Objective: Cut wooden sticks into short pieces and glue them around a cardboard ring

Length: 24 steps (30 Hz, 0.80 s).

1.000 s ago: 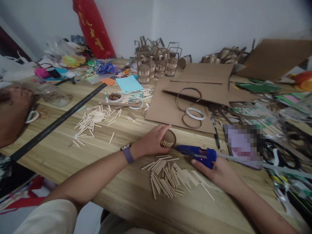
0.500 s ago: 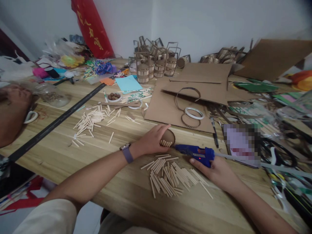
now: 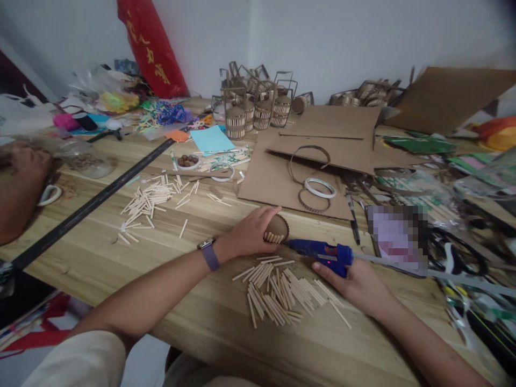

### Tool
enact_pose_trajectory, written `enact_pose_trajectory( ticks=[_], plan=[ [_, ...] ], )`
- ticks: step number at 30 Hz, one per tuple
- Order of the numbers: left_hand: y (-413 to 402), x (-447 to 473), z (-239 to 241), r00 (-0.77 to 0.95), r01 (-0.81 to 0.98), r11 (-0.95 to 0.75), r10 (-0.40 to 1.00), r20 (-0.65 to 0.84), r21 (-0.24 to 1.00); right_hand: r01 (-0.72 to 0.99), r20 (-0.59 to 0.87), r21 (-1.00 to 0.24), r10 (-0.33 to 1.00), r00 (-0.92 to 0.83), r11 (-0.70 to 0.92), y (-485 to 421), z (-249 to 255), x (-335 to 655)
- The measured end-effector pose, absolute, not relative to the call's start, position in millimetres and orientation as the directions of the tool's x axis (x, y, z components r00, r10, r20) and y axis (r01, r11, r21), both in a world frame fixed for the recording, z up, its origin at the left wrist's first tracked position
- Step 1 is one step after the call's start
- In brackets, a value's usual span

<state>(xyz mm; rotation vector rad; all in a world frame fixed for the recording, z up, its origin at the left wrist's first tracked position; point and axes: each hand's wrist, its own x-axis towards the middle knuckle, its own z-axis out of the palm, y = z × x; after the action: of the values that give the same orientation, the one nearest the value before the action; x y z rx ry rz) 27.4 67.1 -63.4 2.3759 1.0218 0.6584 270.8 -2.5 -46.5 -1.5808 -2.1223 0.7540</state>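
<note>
Between the fingers and thumb of my left hand (image 3: 253,232) is a round cardboard piece (image 3: 277,226) with a corrugated rim. A short row of small wooden sticks stands along its near edge. My right hand (image 3: 360,285) is closed around a blue hot glue gun (image 3: 322,253) with a small red light lit. Its nozzle points left and is close to the cardboard rim; whether they touch I cannot tell. A long glue stick (image 3: 374,260) sticks out of the gun's back. Just below both hands lies a heap of short wooden sticks (image 3: 278,293).
Behind my hands lie cardboard sheets (image 3: 262,172) with a white tape roll (image 3: 320,187). More loose sticks (image 3: 149,201) are to the left, near a black strip (image 3: 97,201). Small stick-sided baskets (image 3: 235,123) stand at the back. Another person's hand (image 3: 30,166) is at far left.
Both hands keep the same hold and the glue gun stays beside the cardboard rim. Only a very slight shift of the view shows.
</note>
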Motion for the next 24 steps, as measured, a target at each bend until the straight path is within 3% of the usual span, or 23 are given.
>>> enact_pose_trajectory(
  ticks=[19, 24],
  plan=[
    [68.9, 27.9, -65.9, 0.610, 0.515, -0.622, 0.750, 0.257, 0.590, 0.765, -0.019, -0.615, 0.966, -0.259, 0.193, -3.9, -51.7, 271.5],
    [67.7, 28.1, -64.4, 0.611, 0.504, -0.624, 0.746, 0.265, 0.597, 0.732, 0.033, -0.676, 0.996, -0.087, 0.086, 0.3, -49.6, 271.9]
  ],
)
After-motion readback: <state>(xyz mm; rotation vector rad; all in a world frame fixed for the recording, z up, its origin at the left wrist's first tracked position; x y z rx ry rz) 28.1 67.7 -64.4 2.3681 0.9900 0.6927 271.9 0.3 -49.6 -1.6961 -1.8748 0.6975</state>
